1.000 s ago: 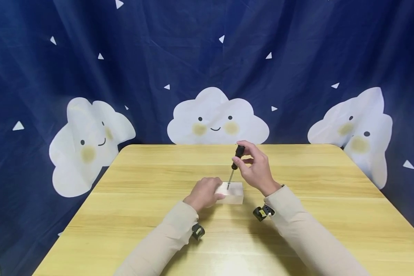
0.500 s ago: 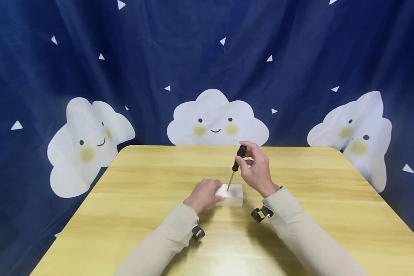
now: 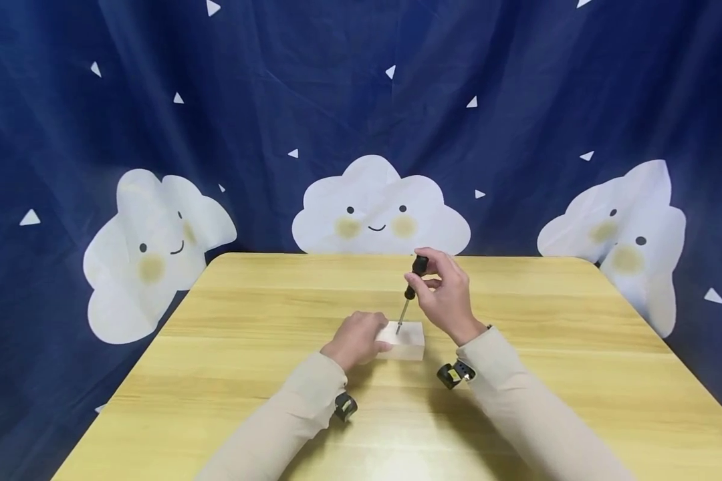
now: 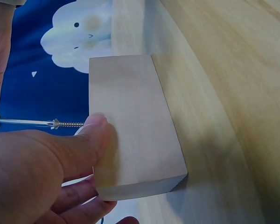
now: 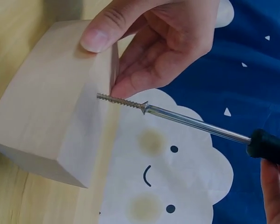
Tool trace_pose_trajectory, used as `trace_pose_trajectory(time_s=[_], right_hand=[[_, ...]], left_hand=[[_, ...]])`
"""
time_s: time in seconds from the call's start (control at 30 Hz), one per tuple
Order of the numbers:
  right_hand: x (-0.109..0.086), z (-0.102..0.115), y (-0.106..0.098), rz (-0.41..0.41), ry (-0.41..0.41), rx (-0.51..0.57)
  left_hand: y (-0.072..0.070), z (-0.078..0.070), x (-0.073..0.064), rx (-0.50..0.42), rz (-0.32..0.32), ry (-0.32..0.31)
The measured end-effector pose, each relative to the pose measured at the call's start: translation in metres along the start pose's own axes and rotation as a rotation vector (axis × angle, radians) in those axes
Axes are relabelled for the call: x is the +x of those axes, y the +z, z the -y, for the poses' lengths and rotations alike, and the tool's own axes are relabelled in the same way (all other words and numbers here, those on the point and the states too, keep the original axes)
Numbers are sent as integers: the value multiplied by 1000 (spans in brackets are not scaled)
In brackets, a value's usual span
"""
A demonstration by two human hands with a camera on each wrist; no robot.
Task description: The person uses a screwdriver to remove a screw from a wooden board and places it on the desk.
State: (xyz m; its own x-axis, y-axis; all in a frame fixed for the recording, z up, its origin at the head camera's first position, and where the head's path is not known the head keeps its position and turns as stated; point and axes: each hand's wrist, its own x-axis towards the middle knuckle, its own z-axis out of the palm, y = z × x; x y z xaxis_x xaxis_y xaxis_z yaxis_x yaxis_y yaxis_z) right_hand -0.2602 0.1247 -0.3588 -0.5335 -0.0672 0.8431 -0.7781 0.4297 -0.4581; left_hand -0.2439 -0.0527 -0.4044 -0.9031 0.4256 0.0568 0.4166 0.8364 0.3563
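Note:
A pale wooden block [image 3: 409,349] lies on the table in front of me. My left hand [image 3: 356,339] grips its left end, with the thumb along the near face [image 4: 137,116] and fingers on the far side. In my right hand [image 3: 450,299] is a screwdriver [image 5: 200,124] with a black handle and a silver shaft, pinched between thumb and fingers near the handle's top. Its tip meets the head of a threaded screw [image 5: 121,101], whose point is at the block's top face. The screwdriver leans a little to the right, and most of the screw's thread is exposed.
The light wood table [image 3: 247,374] has rounded far corners. Behind it hangs a dark blue curtain [image 3: 247,100] printed with white clouds and small triangles. A black wrist camera [image 3: 345,406] sits under the left cuff, another [image 3: 451,375] under the right cuff.
The fingers of my right hand shift slightly on the screwdriver handle, which tilts a little and back. My left hand keeps the block in place. The head view moves slightly.

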Motion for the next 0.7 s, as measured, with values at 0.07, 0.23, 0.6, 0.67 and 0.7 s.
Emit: trace_pose_trajectory(time_s=[0.07, 0.23, 0.6, 0.67, 0.7], right_hand=[[0, 0, -1, 30, -4, 14], [-1, 1, 0, 40, -7, 35], [8, 38, -4, -44, -48, 9], [9, 42, -6, -37, -33, 7], [9, 43, -6, -31, -24, 4]], left_hand=[[0, -1, 0, -2, 3, -2], [0, 0, -1, -7, 1, 2], [0, -1, -1, -12, 7, -3], [0, -1, -2, -14, 5, -7], [0, -1, -2, -15, 4, -9]])
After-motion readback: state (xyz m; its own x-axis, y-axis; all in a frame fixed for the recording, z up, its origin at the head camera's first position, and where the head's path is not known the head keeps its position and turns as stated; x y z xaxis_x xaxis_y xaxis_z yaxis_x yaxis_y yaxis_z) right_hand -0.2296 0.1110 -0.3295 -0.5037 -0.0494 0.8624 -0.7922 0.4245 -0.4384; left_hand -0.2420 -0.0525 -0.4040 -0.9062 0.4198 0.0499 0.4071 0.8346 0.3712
